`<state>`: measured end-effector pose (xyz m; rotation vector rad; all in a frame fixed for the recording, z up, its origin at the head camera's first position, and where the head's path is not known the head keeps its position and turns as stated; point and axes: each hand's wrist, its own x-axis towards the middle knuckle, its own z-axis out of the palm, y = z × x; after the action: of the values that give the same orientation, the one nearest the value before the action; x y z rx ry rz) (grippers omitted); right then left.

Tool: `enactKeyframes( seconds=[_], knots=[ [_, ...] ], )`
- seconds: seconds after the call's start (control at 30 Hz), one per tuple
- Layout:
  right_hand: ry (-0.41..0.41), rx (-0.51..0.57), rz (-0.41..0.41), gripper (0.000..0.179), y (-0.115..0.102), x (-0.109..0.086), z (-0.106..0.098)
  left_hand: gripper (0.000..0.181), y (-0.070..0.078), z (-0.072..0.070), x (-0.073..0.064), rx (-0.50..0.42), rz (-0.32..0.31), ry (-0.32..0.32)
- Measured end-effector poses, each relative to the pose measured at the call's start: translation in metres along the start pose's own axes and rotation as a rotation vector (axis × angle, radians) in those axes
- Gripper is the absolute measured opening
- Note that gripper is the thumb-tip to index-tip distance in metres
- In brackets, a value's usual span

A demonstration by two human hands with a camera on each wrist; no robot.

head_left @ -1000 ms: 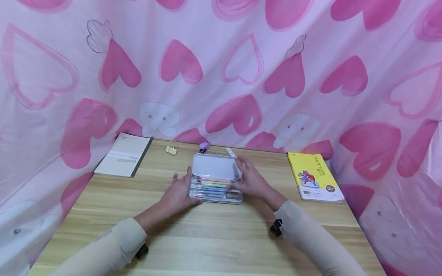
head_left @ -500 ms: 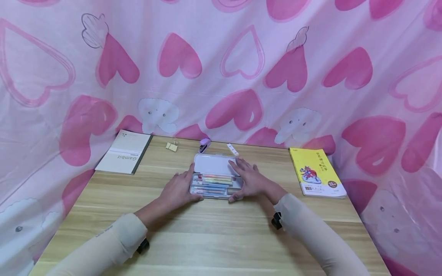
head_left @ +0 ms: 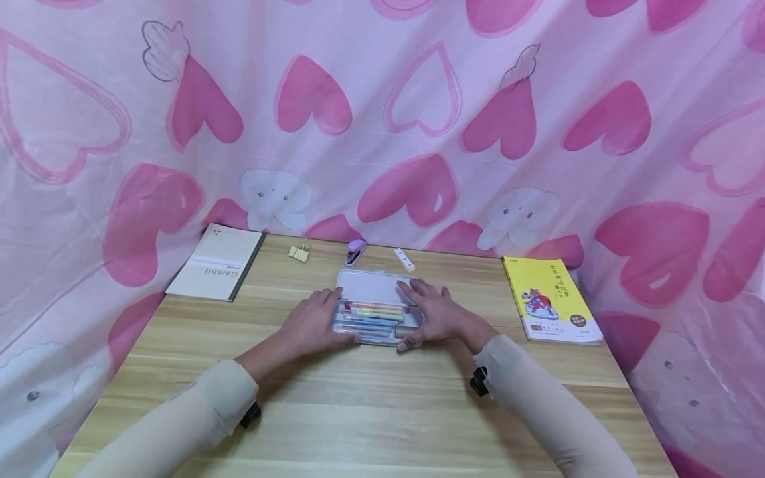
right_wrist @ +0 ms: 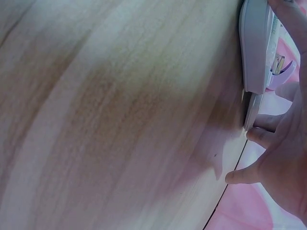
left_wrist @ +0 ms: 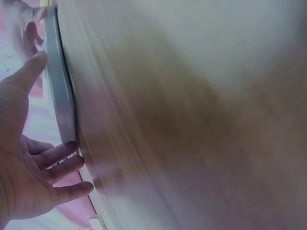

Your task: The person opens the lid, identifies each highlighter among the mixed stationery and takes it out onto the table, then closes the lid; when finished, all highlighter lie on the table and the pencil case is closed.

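Note:
An opened pencil case (head_left: 367,285) lies on the wooden table in the head view, its white lid folded back. Several pens and pencils (head_left: 370,325) fill its tray. My left hand (head_left: 311,322) touches the case's left side, thumb along the front edge and fingers fairly straight. On the other side my right hand (head_left: 439,312) rests with its thumb at the front right corner and its fingers spread over the lid's right edge. The wrist views show the case's grey side wall (left_wrist: 60,81) by the left fingers and its pale rim (right_wrist: 254,48) by the right.
Behind the case are a yellow binder clip (head_left: 299,252), a purple stapler (head_left: 355,252) and a small white block (head_left: 404,259). A grey notebook (head_left: 218,262) lies at the back left, a yellow book (head_left: 550,299) at the right. A pink heart-patterned curtain (head_left: 382,99) hangs behind the table.
My right thumb has moved from over the tray to the case's front right corner. My left hand has shifted slightly right along the case. The head view has tilted a little.

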<state>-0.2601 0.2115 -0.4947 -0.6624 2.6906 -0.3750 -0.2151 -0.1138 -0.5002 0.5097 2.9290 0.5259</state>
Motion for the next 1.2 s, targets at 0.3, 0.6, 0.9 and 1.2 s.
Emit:
enactKeyframes(
  seconds=[0.3, 0.6, 0.9, 1.2],
  knots=[
    [0.000, -0.004, 0.006, 0.146, 0.001, 0.001, 0.000, 0.131, -0.009, -0.006, 0.007, 0.044, 0.042, -0.046],
    [-0.011, -0.021, 0.015, 0.146, 0.002, 0.002, -0.002, 0.140, -0.019, -0.006, 0.010, 0.005, 0.062, -0.093],
    [0.006, -0.002, -0.007, 0.140, 0.004, 0.001, 0.002, 0.140, -0.021, -0.006, 0.011, -0.032, 0.033, -0.143],
    [0.352, 0.091, -0.199, 0.064, -0.024, 0.002, 0.014, 0.139, -0.021, -0.007, 0.011, -0.028, 0.041, -0.149]
  ],
)
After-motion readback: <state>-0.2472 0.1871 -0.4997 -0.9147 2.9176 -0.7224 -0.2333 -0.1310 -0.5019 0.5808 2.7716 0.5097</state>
